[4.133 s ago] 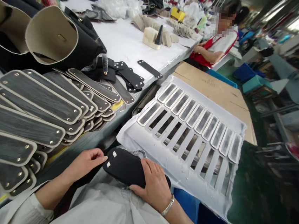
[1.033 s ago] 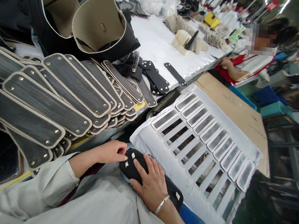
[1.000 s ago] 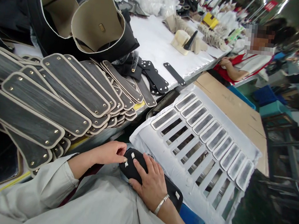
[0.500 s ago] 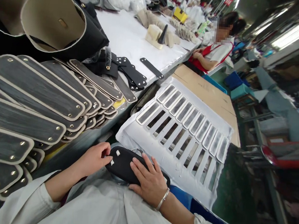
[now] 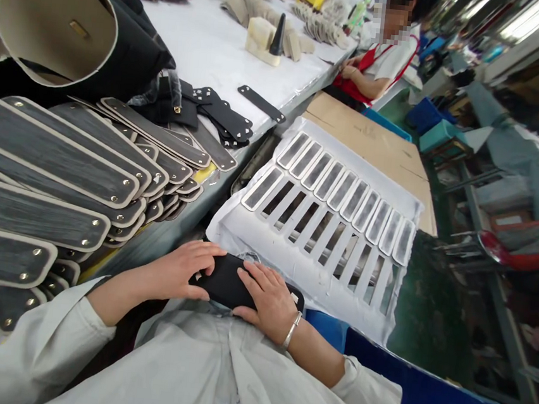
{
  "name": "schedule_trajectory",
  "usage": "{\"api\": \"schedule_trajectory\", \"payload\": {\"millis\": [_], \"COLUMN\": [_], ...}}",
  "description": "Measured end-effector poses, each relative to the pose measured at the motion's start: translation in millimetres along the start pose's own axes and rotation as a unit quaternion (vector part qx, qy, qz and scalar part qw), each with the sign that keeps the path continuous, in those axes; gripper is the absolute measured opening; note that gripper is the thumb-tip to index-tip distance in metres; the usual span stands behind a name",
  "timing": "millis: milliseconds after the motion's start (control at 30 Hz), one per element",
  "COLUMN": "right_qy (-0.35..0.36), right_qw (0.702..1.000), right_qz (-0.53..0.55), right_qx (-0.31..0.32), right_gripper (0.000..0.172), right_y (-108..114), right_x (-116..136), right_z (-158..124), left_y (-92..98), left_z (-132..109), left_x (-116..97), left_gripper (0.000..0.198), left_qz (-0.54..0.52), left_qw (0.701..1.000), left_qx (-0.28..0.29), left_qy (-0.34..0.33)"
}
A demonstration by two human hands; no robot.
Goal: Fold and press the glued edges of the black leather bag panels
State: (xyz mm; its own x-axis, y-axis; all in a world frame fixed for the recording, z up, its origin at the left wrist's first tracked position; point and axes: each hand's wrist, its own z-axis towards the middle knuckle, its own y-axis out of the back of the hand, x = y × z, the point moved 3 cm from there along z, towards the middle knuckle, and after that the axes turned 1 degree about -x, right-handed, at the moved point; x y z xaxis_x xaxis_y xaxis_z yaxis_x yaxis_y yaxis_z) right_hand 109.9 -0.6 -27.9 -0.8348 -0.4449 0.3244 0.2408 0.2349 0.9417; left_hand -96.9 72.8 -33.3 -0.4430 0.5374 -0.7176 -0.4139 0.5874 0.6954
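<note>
A black leather-like panel (image 5: 228, 282) with rounded ends lies across the front of my body. My left hand (image 5: 181, 273) grips its left end, with curled fingers over the far side and the thumb at the near edge. A small white patch shows beside those fingertips. My right hand (image 5: 268, 300), with a bracelet at the wrist, holds the right half, fingers laid over the top and thumb along the near edge. Part of the panel's right end shows past the knuckles, with another white patch on it. What supports the panel underneath is hidden.
Dark panels with pale edges and metal studs (image 5: 50, 149) are stacked at left. Black bags (image 5: 58, 23) and loose black straps (image 5: 225, 118) lie beyond. To the right, a white slotted sheet (image 5: 343, 231) bears framed strips. A co-worker (image 5: 377, 69) sits beyond the cardboard (image 5: 374, 148).
My left hand has shifted from pinching a white patch at the panel's left end to spreading over that end. My right hand stays on the panel. The head view has tilted slightly.
</note>
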Motion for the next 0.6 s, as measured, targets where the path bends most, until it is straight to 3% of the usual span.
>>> {"api": "schedule_trajectory", "payload": {"millis": [133, 433, 600], "right_qy": [-0.013, -0.114, -0.092], "right_qw": [1.000, 0.992, 0.993], "right_qz": [0.023, 0.052, 0.077], "right_qx": [0.007, -0.005, -0.011], "right_gripper": [0.076, 0.090, 0.092], "right_y": [3, 3, 5], "right_x": [-2, -9, -16], "right_z": [3, 7, 6], "left_y": [-5.3, -5.7, -8.3], "left_z": [9, 14, 14], "left_x": [-2, -7, -6], "left_gripper": [0.031, 0.033, 0.037], "left_qz": [0.009, -0.010, 0.006], "left_qw": [1.000, 1.000, 1.000], "left_qx": [0.008, -0.001, 0.012], "left_qy": [-0.002, 0.006, 0.019]}}
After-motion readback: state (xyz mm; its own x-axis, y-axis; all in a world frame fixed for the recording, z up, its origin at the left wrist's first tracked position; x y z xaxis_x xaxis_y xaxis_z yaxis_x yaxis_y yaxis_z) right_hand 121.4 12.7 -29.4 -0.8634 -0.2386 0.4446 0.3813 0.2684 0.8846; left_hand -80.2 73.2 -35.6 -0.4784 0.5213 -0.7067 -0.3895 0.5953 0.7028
